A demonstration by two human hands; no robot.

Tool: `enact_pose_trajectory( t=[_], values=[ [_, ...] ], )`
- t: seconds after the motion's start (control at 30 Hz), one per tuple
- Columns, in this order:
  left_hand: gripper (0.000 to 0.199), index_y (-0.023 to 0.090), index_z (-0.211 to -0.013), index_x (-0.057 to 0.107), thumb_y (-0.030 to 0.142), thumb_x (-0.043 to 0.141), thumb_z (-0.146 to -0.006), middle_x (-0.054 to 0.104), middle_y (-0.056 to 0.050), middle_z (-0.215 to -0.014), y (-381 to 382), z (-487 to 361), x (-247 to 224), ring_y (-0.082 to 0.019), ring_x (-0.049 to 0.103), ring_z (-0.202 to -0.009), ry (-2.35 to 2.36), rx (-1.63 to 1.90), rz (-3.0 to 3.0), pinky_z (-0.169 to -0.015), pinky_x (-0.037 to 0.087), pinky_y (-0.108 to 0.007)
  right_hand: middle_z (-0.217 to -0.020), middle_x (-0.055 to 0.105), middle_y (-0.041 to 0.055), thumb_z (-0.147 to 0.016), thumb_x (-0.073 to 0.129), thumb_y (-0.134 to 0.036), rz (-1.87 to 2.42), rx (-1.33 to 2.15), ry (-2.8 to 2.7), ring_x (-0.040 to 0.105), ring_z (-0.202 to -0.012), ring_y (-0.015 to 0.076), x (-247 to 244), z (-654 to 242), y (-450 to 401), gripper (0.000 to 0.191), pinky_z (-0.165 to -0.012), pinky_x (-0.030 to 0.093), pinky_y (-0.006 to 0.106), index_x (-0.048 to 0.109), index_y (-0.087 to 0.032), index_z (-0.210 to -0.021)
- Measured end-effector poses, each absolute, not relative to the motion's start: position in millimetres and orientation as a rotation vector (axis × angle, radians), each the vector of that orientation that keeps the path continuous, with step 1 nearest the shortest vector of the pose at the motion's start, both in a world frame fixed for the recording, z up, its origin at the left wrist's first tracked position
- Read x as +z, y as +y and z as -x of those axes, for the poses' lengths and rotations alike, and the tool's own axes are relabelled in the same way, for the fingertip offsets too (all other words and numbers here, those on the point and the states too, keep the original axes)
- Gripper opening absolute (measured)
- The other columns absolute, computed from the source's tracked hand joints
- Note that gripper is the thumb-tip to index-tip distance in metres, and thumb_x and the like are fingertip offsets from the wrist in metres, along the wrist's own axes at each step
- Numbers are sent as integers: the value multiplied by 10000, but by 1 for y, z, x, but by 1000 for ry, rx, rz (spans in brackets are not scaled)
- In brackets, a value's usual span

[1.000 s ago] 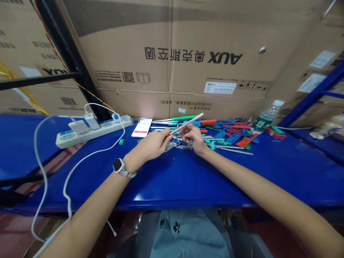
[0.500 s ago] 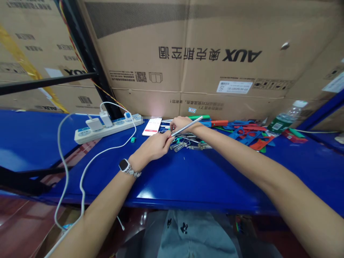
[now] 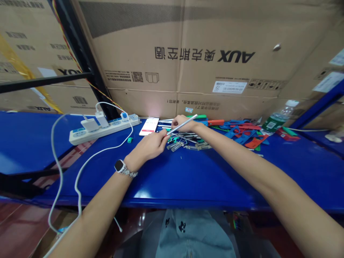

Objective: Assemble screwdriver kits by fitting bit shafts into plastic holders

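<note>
My left hand [image 3: 153,144], with a watch [image 3: 119,166] on its wrist, is closed around one end of a thin silver metal rod [image 3: 182,124]. The rod slants up to the right, passing in front of my right hand [image 3: 185,123]. That hand's fingers are curled together over a pile of thin metal tools; anything between them is too small or hidden to name. Several small screwdrivers with clear handles [image 3: 176,146] lie at the near side of the pile. Just left of the hands rests a phone [image 3: 148,126] with a lit white screen.
A white power strip [image 3: 104,128] with plugged-in chargers and a looping white cable [image 3: 88,163] occupies the left. Blue and red plastic tools [image 3: 243,134] lie at right, beside a green-labelled bottle [image 3: 276,120]. A large cardboard box [image 3: 188,32] stands behind the blue shelf [image 3: 166,179].
The whole scene has shifted slightly left in view. My left hand still grips the rod, and my right hand stays over the pile with fingers curled.
</note>
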State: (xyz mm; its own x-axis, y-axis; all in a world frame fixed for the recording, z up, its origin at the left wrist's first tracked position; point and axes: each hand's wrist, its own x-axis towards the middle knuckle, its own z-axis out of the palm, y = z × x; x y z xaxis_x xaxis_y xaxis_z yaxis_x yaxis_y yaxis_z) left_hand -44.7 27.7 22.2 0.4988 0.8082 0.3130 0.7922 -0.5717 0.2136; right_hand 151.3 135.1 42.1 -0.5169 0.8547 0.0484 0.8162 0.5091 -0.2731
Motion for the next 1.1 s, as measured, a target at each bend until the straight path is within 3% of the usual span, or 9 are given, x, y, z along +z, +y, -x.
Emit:
enact_pose_trajectory(
  t=[0.17, 0.33, 0.43, 0.63, 0.77, 0.83, 0.9, 0.97, 1.1],
  values=[
    [262, 223, -848, 488, 337, 387, -1061, 589, -45, -713, 33, 53, 27, -205, 538, -637, 1518, 619, -2625, -594, 316, -323, -917, 754, 80, -872, 671, -230, 1435, 350, -2550, 624, -760, 185, 40, -162, 133, 146, -668, 424, 302, 791, -178, -939],
    [263, 224, -841, 468, 337, 388, -1065, 577, -31, -710, 34, 55, 25, -189, 527, -632, 1497, 632, -2596, -598, 321, -311, -1082, 764, 100, -882, 695, -263, 1451, 213, -2637, 667, -968, 245, 44, -146, 126, 236, -749, 449, 318, 782, -214, -1097],
    [266, 221, -854, 467, 346, 373, -1070, 558, -21, -707, 34, 56, 22, -185, 525, -633, 1487, 612, -2612, -602, 318, -306, -1089, 773, 122, -827, 739, -219, 1469, 204, -2686, 682, -1037, 280, 47, -131, 128, 229, -806, 470, 332, 795, -193, -1047],
    [246, 223, -870, 468, 337, 377, -1068, 546, -18, -691, 30, 53, 21, -194, 518, -624, 1525, 533, -2598, -603, 290, -316, -930, 772, 118, -766, 776, -187, 1494, 328, -2527, 709, -873, 250, 50, -132, 126, 91, -738, 507, 319, 739, -162, -845],
    [253, 227, -864, 450, 336, 354, -1071, 529, -15, -678, 25, 47, 24, -199, 508, -612, 1468, 504, -2617, -609, 293, -323, -837, 735, 45, -874, 646, -201, 1410, 452, -2302, 697, -724, 165, 36, -172, 99, 29, -643, 514, 267, 627, -196, -895],
    [256, 229, -870, 441, 346, 339, -1073, 523, -10, -675, 23, 44, 24, -197, 497, -598, 1425, 485, -2628, -609, 293, -323, -715, 687, 0, -844, 709, -280, 1170, 831, -1952, 650, -567, 149, 26, -198, 79, 158, -549, 489, 272, 565, -216, -854],
    [259, 231, -872, 429, 358, 326, -1072, 525, -12, -687, 21, 41, 24, -197, 495, -597, 1394, 466, -2647, -614, 293, -323, -609, 643, -38, -780, 783, -345, 1028, 988, -1741, 554, -454, 122, 19, -220, 58, 277, -468, 417, 260, 532, -235, -815],
    [265, 233, -864, 414, 369, 315, -1069, 534, -22, -712, 20, 38, 22, -202, 507, -616, 1373, 449, -2675, -627, 299, -327, -560, 618, -52, -742, 831, -394, 972, 1036, -1651, 499, -423, 111, 15, -236, 40, 315, -432, 371, 253, 577, -233, -834],
    [273, 236, -851, 397, 380, 297, -1060, 526, -32, -717, 21, 36, 18, -213, 511, -625, 1358, 378, -2709, -633, 303, -334, -607, 650, -37, -708, 875, -438, 914, 1150, -1528, 533, -472, 109, 20, -251, 22, 333, -463, 409, 258, 684, -210, -857]
  ],
)
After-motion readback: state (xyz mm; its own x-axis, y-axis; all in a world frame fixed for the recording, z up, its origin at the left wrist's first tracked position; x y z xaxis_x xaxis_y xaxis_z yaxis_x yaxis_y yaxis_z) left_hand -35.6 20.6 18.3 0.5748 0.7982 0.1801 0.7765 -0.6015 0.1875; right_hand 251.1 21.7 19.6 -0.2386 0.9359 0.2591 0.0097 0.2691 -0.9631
